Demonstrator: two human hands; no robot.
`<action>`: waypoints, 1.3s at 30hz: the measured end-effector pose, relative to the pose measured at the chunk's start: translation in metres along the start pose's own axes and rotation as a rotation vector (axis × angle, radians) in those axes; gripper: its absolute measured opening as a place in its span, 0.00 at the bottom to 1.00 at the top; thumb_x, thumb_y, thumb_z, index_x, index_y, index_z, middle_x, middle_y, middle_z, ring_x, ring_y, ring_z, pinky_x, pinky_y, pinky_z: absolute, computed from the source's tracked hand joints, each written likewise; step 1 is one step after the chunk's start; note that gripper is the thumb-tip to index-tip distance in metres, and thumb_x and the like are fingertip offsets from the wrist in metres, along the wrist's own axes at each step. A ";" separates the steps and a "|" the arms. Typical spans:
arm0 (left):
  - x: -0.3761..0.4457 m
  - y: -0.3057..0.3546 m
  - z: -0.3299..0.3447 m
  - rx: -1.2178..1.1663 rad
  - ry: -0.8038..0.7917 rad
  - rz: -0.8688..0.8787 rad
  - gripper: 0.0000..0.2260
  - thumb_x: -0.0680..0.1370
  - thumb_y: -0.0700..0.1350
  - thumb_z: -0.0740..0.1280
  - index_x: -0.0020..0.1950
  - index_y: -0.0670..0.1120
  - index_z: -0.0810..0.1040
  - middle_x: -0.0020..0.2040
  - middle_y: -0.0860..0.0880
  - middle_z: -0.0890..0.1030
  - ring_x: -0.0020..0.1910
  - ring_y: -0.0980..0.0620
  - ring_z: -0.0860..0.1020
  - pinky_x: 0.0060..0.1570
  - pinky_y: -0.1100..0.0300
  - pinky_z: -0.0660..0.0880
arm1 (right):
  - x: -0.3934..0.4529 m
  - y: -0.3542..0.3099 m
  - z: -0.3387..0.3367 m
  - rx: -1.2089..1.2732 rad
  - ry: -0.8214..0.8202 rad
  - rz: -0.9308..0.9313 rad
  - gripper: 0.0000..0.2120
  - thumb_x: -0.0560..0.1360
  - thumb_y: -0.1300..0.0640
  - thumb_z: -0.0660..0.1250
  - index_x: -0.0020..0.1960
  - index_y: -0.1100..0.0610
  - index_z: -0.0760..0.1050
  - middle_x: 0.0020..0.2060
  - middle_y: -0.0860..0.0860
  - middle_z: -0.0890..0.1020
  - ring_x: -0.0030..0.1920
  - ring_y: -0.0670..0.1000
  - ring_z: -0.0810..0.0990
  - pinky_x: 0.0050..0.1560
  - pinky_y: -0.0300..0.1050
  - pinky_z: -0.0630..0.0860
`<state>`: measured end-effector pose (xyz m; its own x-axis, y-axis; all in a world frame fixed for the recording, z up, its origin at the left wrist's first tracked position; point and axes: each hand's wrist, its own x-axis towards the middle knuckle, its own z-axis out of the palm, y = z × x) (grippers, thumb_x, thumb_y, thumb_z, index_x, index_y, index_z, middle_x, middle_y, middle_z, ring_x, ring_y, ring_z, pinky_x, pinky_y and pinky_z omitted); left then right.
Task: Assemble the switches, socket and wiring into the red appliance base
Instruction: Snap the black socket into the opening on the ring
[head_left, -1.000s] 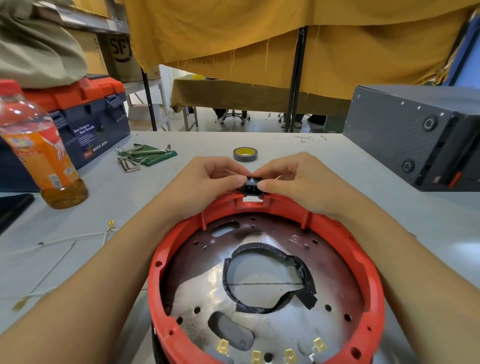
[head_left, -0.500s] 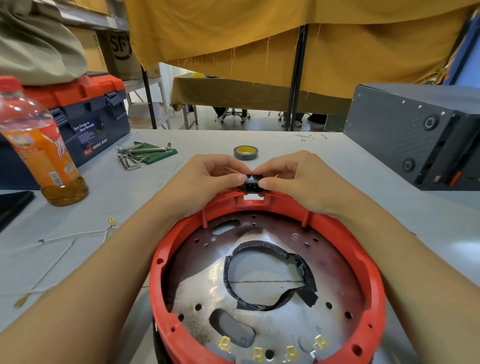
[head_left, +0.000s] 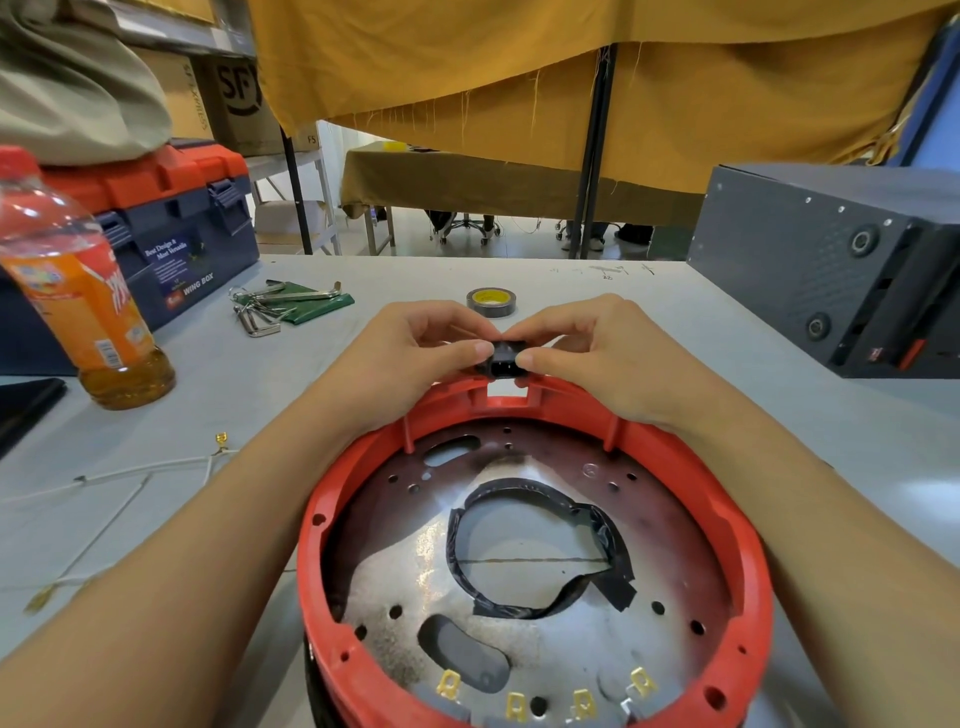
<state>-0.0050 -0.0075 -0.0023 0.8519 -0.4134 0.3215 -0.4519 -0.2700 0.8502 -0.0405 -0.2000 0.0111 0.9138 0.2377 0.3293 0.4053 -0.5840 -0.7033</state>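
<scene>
The black socket is held directly above the rectangular notch in the far rim of the red appliance base. It is not yet seated: pale desk surface shows through the notch below it. The socket appears to be held level at this height so that its body lines up with the notch before being pressed down into the rim; this is a judgement from the alignment.

The base lies open side up at the near edge of the desk, with the notch turned away from the person. This orientation gives both hands a symmetrical reach to the far rim. Inside, the metal plate carries a loop of black tape, and brass terminals stand along the near rim.

The left hand pinches the socket's left end between thumb and curled fingers. The right hand pinches the right end in the same way. The thumbs face each other across the part, and both forearms run along either side of the base, converging at the notch.

White wires with brass lugs lie loose on the desk toward the left edge. Near the far edge sit a tape roll and a set of hex keys. A drink bottle and a toolbox stand at the far left; a grey case occupies the far right.
</scene>
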 end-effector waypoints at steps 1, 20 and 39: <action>0.000 0.000 0.000 -0.001 -0.003 0.003 0.06 0.75 0.40 0.68 0.46 0.50 0.82 0.44 0.49 0.84 0.42 0.55 0.80 0.47 0.63 0.74 | 0.000 0.000 0.000 0.003 0.002 -0.002 0.10 0.73 0.61 0.69 0.53 0.53 0.82 0.45 0.50 0.85 0.45 0.54 0.83 0.55 0.51 0.77; 0.002 -0.005 -0.001 -0.001 -0.038 0.001 0.05 0.75 0.41 0.69 0.45 0.50 0.82 0.43 0.46 0.85 0.41 0.55 0.81 0.46 0.63 0.76 | 0.001 0.003 0.000 -0.025 -0.003 -0.011 0.07 0.73 0.60 0.70 0.50 0.52 0.83 0.43 0.49 0.85 0.45 0.47 0.82 0.55 0.44 0.77; 0.001 -0.005 -0.002 -0.012 -0.048 0.021 0.04 0.75 0.42 0.69 0.45 0.51 0.82 0.42 0.48 0.85 0.41 0.55 0.81 0.47 0.63 0.76 | 0.000 -0.001 -0.001 -0.004 -0.005 -0.010 0.08 0.72 0.61 0.71 0.50 0.55 0.83 0.43 0.52 0.85 0.47 0.52 0.83 0.56 0.52 0.76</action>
<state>-0.0013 -0.0053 -0.0051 0.8286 -0.4598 0.3194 -0.4660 -0.2504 0.8486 -0.0410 -0.2003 0.0118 0.9100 0.2469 0.3331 0.4140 -0.5845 -0.6978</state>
